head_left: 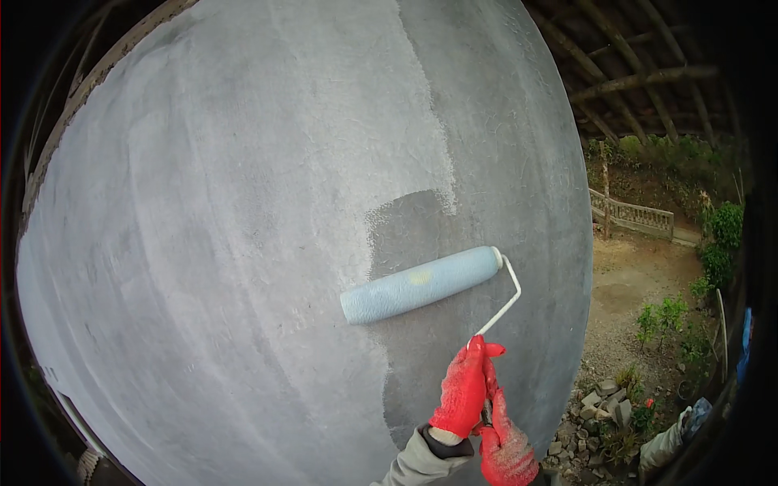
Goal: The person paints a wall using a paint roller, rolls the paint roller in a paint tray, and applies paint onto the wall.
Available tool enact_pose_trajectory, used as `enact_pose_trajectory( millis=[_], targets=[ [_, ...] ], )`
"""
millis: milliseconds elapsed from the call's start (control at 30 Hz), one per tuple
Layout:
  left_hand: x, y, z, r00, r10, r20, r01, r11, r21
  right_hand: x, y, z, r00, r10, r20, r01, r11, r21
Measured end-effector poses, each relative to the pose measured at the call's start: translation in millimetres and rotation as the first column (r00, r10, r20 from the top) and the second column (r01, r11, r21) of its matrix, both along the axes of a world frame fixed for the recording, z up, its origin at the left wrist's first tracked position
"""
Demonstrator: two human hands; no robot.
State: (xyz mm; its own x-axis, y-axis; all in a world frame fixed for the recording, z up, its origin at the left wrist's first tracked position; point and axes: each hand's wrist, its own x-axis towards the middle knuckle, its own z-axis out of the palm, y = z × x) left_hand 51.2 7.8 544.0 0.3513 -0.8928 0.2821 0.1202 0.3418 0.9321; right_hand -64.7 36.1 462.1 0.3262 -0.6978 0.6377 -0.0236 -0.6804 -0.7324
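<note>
A paint roller (425,285) with a light-blue sleeve and a pale yellowish patch lies across the grey wall (243,202), its wire frame (510,301) bending down to the handle. My left hand (463,390), in a red glove, is closed round the upper part of the handle near the wire. Just below it and to the right, my right hand (509,447), in a dusty red glove, grips the lower handle, of which only a dark bit shows between the hands. Lighter paint covers the wall's left side; a darker strip (413,231) runs along the right.
Past the wall's right edge, a yard lies well below, with a pile of stone blocks (606,405), shrubs (671,314) and a pale railing (640,215). Roof poles (640,79) cross overhead at upper right. A pale sack (668,445) sits at lower right.
</note>
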Motion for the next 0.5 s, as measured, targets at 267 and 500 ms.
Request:
enact_pose_trajectory(
  millis=[267, 500],
  targets=[
    [37, 3, 61, 1.000, 0.023, -0.004, -0.023, 0.967, -0.254, 37, -46, 144, 0.968, 0.209, 0.140, -0.219, 0.974, 0.056],
    [27, 6, 80, 0.997, -0.079, -0.018, 0.068, 0.938, -0.339, 54, -94, 303, 0.983, -0.063, 0.172, 0.123, 0.921, -0.370]
  ],
)
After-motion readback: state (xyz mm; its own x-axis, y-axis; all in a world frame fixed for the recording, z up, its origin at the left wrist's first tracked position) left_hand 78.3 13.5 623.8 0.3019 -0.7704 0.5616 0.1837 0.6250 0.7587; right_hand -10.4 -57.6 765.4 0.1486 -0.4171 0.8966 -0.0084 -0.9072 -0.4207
